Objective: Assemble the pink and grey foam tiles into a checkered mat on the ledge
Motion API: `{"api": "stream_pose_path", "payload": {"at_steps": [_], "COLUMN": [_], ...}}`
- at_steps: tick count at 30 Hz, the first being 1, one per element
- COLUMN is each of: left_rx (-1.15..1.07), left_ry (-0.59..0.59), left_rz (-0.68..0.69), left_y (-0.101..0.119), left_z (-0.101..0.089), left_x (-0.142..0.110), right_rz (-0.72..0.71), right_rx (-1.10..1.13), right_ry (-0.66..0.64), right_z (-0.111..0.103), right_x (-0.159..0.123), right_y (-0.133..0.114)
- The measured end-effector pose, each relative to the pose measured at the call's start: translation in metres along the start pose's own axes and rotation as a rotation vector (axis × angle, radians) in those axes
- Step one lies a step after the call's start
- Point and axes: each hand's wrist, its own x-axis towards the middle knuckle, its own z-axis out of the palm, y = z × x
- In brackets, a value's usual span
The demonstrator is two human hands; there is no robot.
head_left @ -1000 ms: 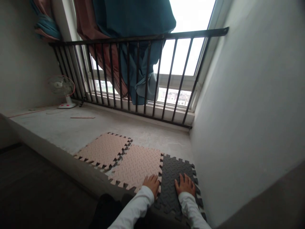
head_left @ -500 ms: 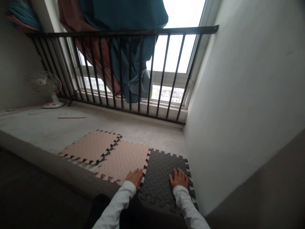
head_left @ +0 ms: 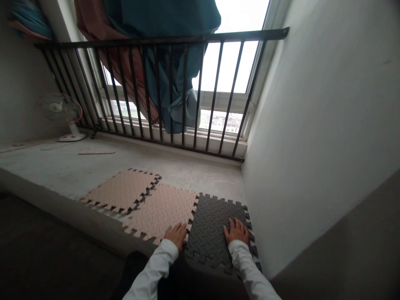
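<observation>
My left hand (head_left: 176, 235) lies flat, fingers stretched out, on the near right corner of a beige foam mat tile (head_left: 167, 208). On a dark grey foam mat tile (head_left: 212, 227) to its right rests my right hand (head_left: 236, 231), palm down with the fingers spread. The two tiles meet side by side along their toothed edges; whether the teeth are locked, I cannot tell under my left hand. Farther left, another beige foam mat tile (head_left: 123, 189) with dark toothed edges lies against or very close to the middle one.
The tiles lie on a pale raised ledge (head_left: 187, 164) whose front edge drops to a dark floor. A black metal railing (head_left: 170, 93) stands before the window and a hanging blue and pink curtain (head_left: 175, 62). A fan (head_left: 73, 135) stands far left; a white wall (head_left: 312, 125) bounds the right.
Both hands stay in nearly the same places on the tiles. The view has shifted slightly, and the tiles look unmoved on the ledge.
</observation>
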Motion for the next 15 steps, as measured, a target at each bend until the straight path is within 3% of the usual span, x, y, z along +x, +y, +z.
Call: {"api": "stream_pose_path", "payload": {"at_steps": [9,15], "left_rx": [-0.037,-0.08], "left_ry": [0.002,0.009], "left_rz": [0.002,0.009], "left_y": [-0.003,-0.008], "left_z": [0.001,0.011], "left_x": [0.003,0.005], "right_rz": [-0.016,-0.039], "right_rx": [-0.008,-0.021], "right_ry": [0.044,0.143], "right_z": [0.005,0.012], "right_x": [0.0,0.0], "right_y": [0.002,0.004]}}
